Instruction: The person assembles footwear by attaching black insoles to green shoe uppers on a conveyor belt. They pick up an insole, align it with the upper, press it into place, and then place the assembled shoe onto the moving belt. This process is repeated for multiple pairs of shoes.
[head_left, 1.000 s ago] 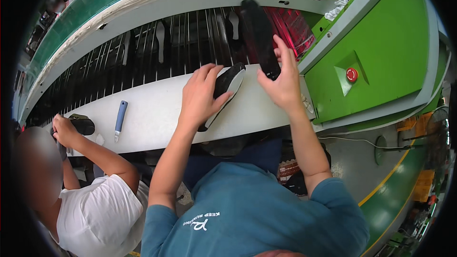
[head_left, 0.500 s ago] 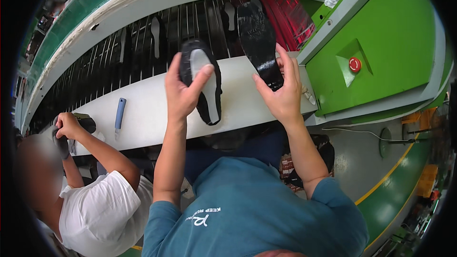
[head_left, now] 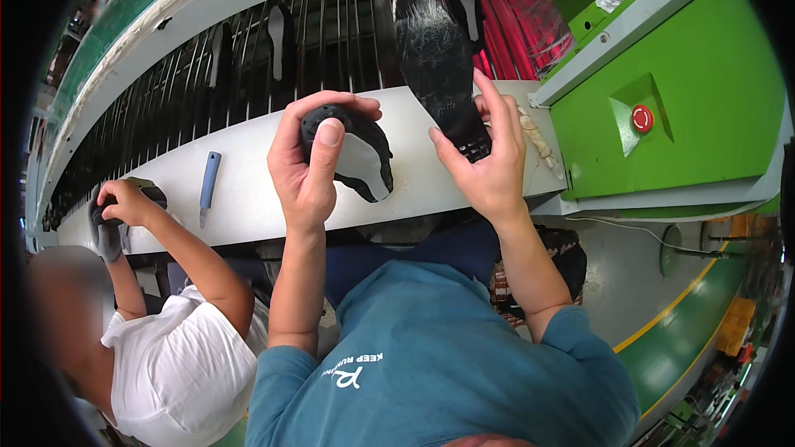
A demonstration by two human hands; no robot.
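As the left hand (head_left: 296, 167) curled around a shoe (head_left: 360, 162), thumb on top, the right hand (head_left: 495, 172) pinched a sole (head_left: 437, 62) by its near end.

The camera sits on the head of the person (head_left: 464, 331) and looks down, quite near the left hand (head_left: 302, 165) and the right hand (head_left: 493, 157). It sees very wide, so the long white table (head_left: 252, 170) looks bent.

Glossy black sole (head_left: 435, 58), perhaps rubber, and smooth matt white worktop (head_left: 248, 174)
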